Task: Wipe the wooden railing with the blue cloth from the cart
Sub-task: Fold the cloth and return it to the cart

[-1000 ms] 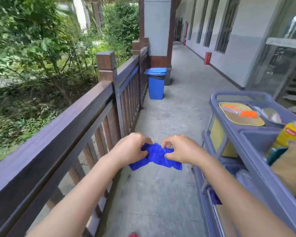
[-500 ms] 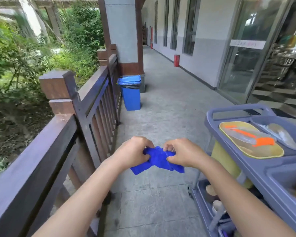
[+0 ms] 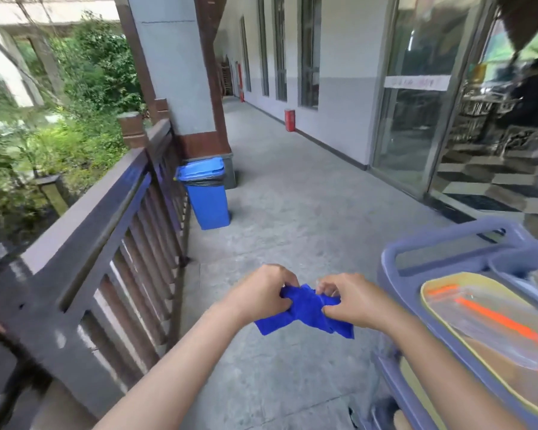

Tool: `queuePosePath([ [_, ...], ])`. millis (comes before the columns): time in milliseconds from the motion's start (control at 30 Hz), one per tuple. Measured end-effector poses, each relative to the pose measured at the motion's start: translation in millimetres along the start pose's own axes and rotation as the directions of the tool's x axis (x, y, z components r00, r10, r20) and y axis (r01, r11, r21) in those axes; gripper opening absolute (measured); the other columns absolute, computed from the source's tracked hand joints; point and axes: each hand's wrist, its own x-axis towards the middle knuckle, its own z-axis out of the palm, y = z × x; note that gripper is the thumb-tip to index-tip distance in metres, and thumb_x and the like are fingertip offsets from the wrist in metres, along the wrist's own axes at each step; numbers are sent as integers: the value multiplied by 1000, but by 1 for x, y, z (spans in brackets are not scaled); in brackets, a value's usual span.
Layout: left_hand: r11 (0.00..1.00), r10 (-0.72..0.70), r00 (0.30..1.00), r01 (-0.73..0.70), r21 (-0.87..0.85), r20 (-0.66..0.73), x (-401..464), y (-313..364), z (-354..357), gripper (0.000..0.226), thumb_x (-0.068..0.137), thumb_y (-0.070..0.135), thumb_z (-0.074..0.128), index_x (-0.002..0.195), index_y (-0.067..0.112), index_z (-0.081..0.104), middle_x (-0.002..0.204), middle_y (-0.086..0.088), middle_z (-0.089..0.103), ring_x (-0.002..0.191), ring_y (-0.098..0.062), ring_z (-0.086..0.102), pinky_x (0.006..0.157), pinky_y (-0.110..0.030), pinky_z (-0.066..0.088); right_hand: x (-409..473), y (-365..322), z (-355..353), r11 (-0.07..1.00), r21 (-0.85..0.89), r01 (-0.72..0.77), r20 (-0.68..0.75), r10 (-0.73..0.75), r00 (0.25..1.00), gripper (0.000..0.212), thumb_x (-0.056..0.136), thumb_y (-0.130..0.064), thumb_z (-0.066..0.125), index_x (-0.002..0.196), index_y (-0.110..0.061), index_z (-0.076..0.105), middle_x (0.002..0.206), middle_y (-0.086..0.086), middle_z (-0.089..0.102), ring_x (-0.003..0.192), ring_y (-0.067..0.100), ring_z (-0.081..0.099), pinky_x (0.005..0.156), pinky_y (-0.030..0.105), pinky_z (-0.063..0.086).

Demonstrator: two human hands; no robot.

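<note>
Head view: both hands bunch the blue cloth (image 3: 305, 308) in mid-air, between wooden railing (image 3: 84, 218) and cart (image 3: 395, 259).
Left hand (image 3: 261, 293) and right hand (image 3: 351, 301) have fingers (image 3: 284, 301) pinched shut on it; better fold a flat pad before wiping.

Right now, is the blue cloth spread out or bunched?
Bunched: the blue cloth is gathered between left hand and right hand, corners hanging below.

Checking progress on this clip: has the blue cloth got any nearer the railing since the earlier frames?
No. The blue cloth hangs bunched between the left hand and right hand, over the floor, clear of the wooden railing, as before.
</note>
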Motion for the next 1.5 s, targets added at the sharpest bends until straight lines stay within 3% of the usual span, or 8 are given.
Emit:
queuePosePath([
  [300, 966, 258, 964, -258, -12, 68, 195, 28, -7, 26, 73, 11, 57, 95, 21, 66, 98, -2, 67, 89, -19, 58, 76, -37, 52, 86, 90, -82, 982, -28, -186, -149, 180, 972, 24, 69, -20, 56, 92, -25, 62, 94, -3, 70, 91, 20, 62, 74, 33, 52],
  [500, 863, 505, 850, -497, -88, 151, 296, 75, 8, 26, 72, 9, 57, 95, 17, 67, 94, -6, 69, 88, -22, 59, 77, -37, 50, 87, 148, -124, 920, 5, -391, -300, 375, 877, 21, 68, -22, 57, 88, -29, 61, 88, -7, 69, 87, 17, 60, 63, 29, 44],
  [633, 742, 671, 721, -649, -168, 175, 346, 111, 29, 27, 70, 6, 59, 95, 13, 69, 88, -9, 69, 82, -23, 59, 71, -26, 43, 75, 175, -139, 836, 70, -544, -385, 525, 759, 24, 67, -20, 57, 89, -27, 62, 89, -4, 71, 89, 19, 62, 73, 32, 50],
  [767, 596, 803, 566, -763, -252, 186, 375, 156, 53, 29, 70, 5, 59, 96, 14, 69, 90, -9, 69, 84, -23, 60, 70, -22, 37, 51, 191, -145, 719, 147, -680, -449, 661, 601, 23, 69, -17, 58, 91, -23, 63, 89, -1, 71, 87, 20, 62, 65, 26, 44],
  [900, 407, 913, 363, -849, -337, 188, 384, 208, 78, 29, 72, 6, 60, 99, 14, 68, 96, -8, 68, 90, -23, 60, 71, -18, 35, 13, 194, -142, 570, 251, -783, -535, 756, 378, 27, 71, -16, 58, 97, -22, 64, 96, 0, 71, 93, 20, 61, 69, 27, 44],
  [1033, 239, 968, 175, -859, -452, 179, 361, 260, 102, 30, 71, 7, 60, 97, 18, 69, 94, -5, 70, 87, -21, 61, 78, -30, 49, -40, 180, -124, 399, 379, -835, -586, 802, 117, 26, 72, -17, 59, 97, -23, 64, 96, -3, 71, 93, 18, 62, 72, 28, 48],
  [1233, -41, 977, -145, -847, -531, 155, 294, 319, 125, 24, 71, 9, 61, 92, 18, 68, 89, -5, 68, 85, -20, 59, 74, -29, 43, -116, 146, -95, 168, 474, -865, -562, 814, -150, 30, 72, -22, 63, 102, -25, 63, 102, -2, 69, 96, 21, 61, 73, 31, 48],
  [1500, -182, 933, -329, -783, -595, 146, 220, 369, 148, 25, 75, 11, 60, 97, 21, 67, 98, 1, 65, 91, -12, 56, 81, -26, 46, -191, 120, -69, 27, 521, -853, -503, 817, -281, 27, 75, -23, 60, 102, -24, 61, 102, -2, 67, 92, 20, 59, 77, 37, 54],
])
